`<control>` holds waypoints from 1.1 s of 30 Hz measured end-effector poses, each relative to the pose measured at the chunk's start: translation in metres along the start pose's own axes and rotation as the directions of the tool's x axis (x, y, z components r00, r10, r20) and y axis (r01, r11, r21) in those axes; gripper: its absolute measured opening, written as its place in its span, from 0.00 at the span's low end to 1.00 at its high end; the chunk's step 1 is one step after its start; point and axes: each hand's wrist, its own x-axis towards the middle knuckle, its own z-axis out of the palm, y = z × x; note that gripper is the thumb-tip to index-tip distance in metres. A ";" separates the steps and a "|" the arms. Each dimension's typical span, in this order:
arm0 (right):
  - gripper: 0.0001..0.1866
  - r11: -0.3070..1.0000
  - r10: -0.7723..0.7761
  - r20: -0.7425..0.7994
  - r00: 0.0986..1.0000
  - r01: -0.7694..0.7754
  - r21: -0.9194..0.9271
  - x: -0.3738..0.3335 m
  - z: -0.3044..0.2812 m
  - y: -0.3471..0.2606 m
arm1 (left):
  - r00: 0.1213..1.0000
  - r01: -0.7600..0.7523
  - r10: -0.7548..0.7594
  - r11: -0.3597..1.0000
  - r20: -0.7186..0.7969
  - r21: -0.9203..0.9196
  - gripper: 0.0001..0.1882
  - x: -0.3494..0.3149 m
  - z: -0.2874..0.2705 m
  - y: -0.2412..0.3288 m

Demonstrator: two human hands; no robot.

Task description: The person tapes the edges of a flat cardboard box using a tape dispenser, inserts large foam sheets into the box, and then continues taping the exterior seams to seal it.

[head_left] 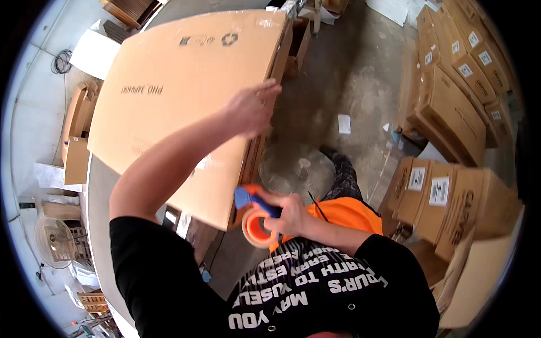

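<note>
A large flat cardboard box (191, 62) lies on a grey table to my left, with printed marks on its top. My left hand (252, 111) rests at the box's right edge, its fingers stretched out and holding nothing. Closer to my body, my right hand (288, 215) is wrapped round the handle of a tape dispenser (265, 205) with blue and orange parts. A roll of tape (256, 228) sits in it. The dispenser is beside the box's near right corner; whether it touches the cardboard I cannot tell.
Stacked cardboard boxes (459, 107) line the right side, with more boxes (431, 197) nearer me. A white paper (344, 124) lies on the concrete floor (360, 73). The grey table (104, 225) extends along the left. A fan (54, 241) stands beyond it.
</note>
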 end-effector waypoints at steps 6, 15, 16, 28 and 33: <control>0.41 0.975 -0.025 0.094 0.995 0.045 -0.219 -0.083 0.110 0.007 | 0.967 -0.145 0.074 0.947 -0.244 -0.287 0.14 -0.133 0.015 0.158; 0.30 0.937 -0.097 0.026 0.995 0.100 -0.333 -0.018 0.235 0.028 | 0.976 -0.161 0.079 0.885 -0.201 -0.436 0.25 -0.149 0.006 0.164; 0.31 0.952 -0.067 0.196 0.978 0.121 -0.280 -0.030 0.209 0.037 | 0.981 -0.146 0.067 0.874 -0.181 -0.464 0.27 -0.155 0.006 0.172; 0.37 0.977 -0.194 -0.294 0.936 0.212 0.029 -0.086 0.151 0.101 | 0.834 -0.325 -0.086 0.723 -0.546 -0.610 0.64 -0.163 0.050 0.186; 0.30 0.999 -0.004 -0.131 0.991 -0.003 -0.052 -0.084 0.206 0.049 | 0.922 -0.246 0.017 0.798 -0.388 -0.550 0.44 -0.167 0.042 0.188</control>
